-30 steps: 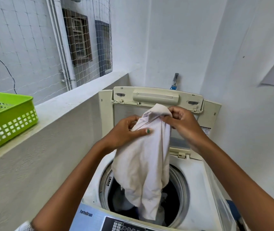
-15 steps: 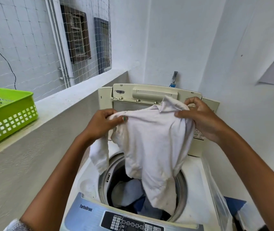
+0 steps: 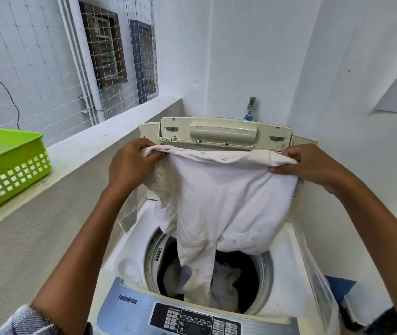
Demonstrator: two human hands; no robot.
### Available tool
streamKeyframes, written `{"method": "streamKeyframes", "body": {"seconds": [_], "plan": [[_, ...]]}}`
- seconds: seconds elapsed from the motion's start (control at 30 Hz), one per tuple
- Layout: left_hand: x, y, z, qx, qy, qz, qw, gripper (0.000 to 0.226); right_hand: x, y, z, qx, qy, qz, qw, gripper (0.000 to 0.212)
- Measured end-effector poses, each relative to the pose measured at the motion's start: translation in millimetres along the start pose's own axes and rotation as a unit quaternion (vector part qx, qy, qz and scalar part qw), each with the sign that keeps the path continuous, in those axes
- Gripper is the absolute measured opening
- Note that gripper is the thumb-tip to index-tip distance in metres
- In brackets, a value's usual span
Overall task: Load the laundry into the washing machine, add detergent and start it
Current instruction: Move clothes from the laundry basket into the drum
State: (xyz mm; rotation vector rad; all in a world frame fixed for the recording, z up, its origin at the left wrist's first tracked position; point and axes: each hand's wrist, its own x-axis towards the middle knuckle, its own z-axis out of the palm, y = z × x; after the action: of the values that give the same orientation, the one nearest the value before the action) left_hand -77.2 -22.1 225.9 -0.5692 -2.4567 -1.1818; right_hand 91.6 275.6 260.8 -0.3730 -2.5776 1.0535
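Observation:
A white garment [image 3: 219, 197] with small cross marks hangs stretched wide above the open top-loading washing machine [image 3: 129, 240]. My left hand [image 3: 132, 163] grips its left top corner and my right hand [image 3: 311, 165] grips its right top corner. One stained strip of the cloth dangles down into the drum [image 3: 248, 267], where other pale and blue clothes [image 3: 226, 279] lie. The raised cream lid [image 3: 224, 131] stands upright behind the garment. The control panel [image 3: 195, 320] sits at the front edge.
A green perforated basket [image 3: 9, 168] rests on the concrete ledge [image 3: 91, 146] to the left. A tap [image 3: 251, 105] sticks out of the wall behind the machine. White walls close in at the back and right. A clear plastic sheet [image 3: 323, 286] hangs at the machine's right side.
My hands have moved apart, spreading the bunched white garment out wide. The cloth has risen, so less of it hangs in the drum.

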Motion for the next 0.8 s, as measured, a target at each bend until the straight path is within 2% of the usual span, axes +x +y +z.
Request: {"method": "streamKeyframes", "body": {"seconds": [0.1, 0.17, 0.27, 0.33, 0.4, 0.47, 0.53, 0.6, 0.67, 0.7, 0.73, 0.8], "plan": [[4, -1, 0, -0.014, -0.046, -0.011, 0.999, 0.028, 2, 6, -3, 0.039, 0.005, 0.035, 0.999, 0.035], [4, 6, 1, -0.124, -0.107, -0.069, 0.984, 0.033, 4, 7, -1, 0.061, 0.008, 0.058, 0.996, 0.034], [4, 19, 7, -0.265, -0.191, -0.216, 0.920, 0.028, 8, 7, 12, 0.132, 0.052, 0.082, 0.987, 0.022], [4, 28, 13, -0.353, -0.209, -0.254, 0.876, 0.025, 10, 11, 25, 0.184, 0.072, 0.086, 0.976, 0.025], [4, 37, 19, -0.424, -0.219, -0.259, 0.840, 0.024, 10, 16, 42, 0.135, 0.059, 0.079, 0.986, 0.039], [5, 45, 24, -0.459, -0.232, -0.252, 0.819, 0.024, 5, 16, 62, 0.052, 0.033, 0.052, 0.997, 0.054], [4, 52, 28, -0.476, -0.243, -0.245, 0.809, 0.025, -5, 13, 81, 0.027, -0.024, 0.014, 0.999, 0.056], [5, 58, 33, -0.487, -0.249, -0.241, 0.802, 0.024, -17, 8, 99, 0.017, -0.168, 0.017, 0.986, 0.055], [4, 62, 36, -0.505, -0.261, -0.239, 0.787, 0.023, -29, 6, 119, -0.002, -0.293, 0.017, 0.956, 0.069], [5, 62, 37, -0.516, -0.265, -0.238, 0.779, 0.022, -34, 6, 129, 0.010, -0.311, 0.006, 0.950, 0.077], [5, 63, 37, -0.523, -0.265, -0.237, 0.775, 0.022, -37, 5, 139, 0.034, -0.301, -0.010, 0.953, 0.074], [6, 60, 37, -0.534, -0.256, -0.234, 0.772, 0.021, -38, 7, 154, 0.064, -0.232, -0.020, 0.970, 0.047]]}}
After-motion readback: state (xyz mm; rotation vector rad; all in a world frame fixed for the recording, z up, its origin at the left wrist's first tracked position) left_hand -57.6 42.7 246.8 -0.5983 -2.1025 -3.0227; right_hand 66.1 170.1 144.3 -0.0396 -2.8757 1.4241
